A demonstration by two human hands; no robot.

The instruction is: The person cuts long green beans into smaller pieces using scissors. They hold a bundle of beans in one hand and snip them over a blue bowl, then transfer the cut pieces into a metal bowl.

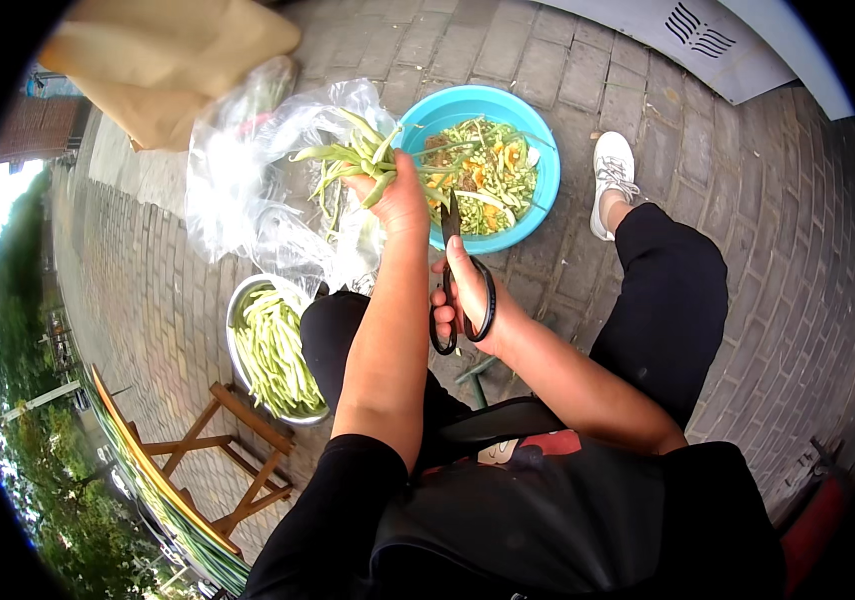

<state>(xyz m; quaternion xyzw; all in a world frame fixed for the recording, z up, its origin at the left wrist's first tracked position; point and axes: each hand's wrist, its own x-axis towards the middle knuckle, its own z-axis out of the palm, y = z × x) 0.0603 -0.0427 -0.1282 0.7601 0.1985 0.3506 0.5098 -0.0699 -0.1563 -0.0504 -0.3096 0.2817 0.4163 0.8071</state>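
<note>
A bunch of green beans (356,154) is gripped in my left hand (397,199), some of the pods fanning out past the fingers. My right hand (469,292) holds black-handled scissors (450,217), their blades pointing away from me towards the bean ends. Just beyond the scissors stands a turquoise plastic basin (551,169). Inside it lie bean trimmings (499,169) with orange and brown bits among them. By my left knee, a metal bowl (234,330) is filled with whole green beans (274,349).
A clear plastic bag (232,195) lies spread left of the basin, near a brown sheet-like covering (172,60). Left of me stands a wooden folding frame (229,450). My white shoe (611,176) rests on the brick paving (667,135). A pale metal cabinet (645,45) is at the upper right.
</note>
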